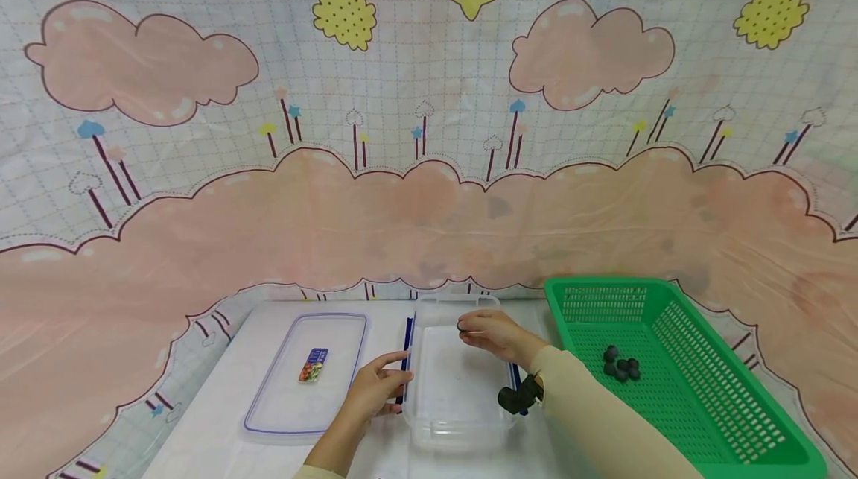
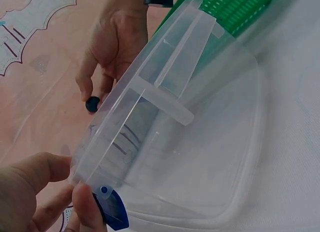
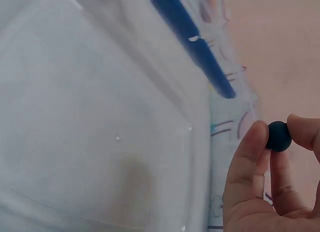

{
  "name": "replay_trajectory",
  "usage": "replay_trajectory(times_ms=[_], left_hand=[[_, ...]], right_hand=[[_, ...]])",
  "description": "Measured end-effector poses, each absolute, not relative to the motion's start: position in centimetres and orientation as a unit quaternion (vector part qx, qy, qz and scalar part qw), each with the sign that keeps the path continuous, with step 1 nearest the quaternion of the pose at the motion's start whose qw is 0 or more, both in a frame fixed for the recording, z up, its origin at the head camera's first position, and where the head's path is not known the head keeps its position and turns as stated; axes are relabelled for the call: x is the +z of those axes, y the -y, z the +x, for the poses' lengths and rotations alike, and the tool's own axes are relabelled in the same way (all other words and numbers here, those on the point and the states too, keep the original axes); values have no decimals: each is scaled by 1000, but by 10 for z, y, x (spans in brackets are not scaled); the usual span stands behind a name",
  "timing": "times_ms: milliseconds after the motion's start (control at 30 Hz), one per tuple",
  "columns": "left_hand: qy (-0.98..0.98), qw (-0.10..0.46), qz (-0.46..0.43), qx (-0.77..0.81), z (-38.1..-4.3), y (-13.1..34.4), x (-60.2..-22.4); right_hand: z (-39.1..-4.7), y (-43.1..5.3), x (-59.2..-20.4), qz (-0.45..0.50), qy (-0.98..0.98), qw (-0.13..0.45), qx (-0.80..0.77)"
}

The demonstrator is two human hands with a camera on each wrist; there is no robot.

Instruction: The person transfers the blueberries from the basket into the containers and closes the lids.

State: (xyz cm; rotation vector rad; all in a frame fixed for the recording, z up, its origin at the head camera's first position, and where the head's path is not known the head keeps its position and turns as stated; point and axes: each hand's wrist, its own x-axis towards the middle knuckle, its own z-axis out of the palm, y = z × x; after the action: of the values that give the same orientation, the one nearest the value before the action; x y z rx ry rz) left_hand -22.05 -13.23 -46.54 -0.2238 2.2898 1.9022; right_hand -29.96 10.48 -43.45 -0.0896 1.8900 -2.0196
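Observation:
A clear plastic box [image 1: 462, 436] stands lidless on the white table, blue latches along its sides. My left hand [image 1: 377, 387] grips its left wall; in the left wrist view its thumb and fingers are at the rim beside a blue latch [image 2: 113, 210]. Above the far part of the box, my right hand [image 1: 497, 334] pinches a small dark ball [image 3: 279, 136] between thumb and fingertip. That ball [image 2: 92, 104] also shows beyond the box wall in the left wrist view. Several similar dark balls [image 1: 622, 369] lie inside the green basket [image 1: 727, 389].
A clear lid [image 1: 281, 389] with a blue-purple edge and a colourful label [image 1: 313, 365] lies flat on the table, left of the box. The green basket stands close by on the right. A patterned cloth [image 1: 402, 226] hangs behind the table.

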Motion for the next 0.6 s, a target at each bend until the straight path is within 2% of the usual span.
replay_trajectory(times_ms=[600], left_hand=[[-762,72,-74,639,-220,131,-465]], right_hand=[[-300,-61,-460,60,-696,201,-686]])
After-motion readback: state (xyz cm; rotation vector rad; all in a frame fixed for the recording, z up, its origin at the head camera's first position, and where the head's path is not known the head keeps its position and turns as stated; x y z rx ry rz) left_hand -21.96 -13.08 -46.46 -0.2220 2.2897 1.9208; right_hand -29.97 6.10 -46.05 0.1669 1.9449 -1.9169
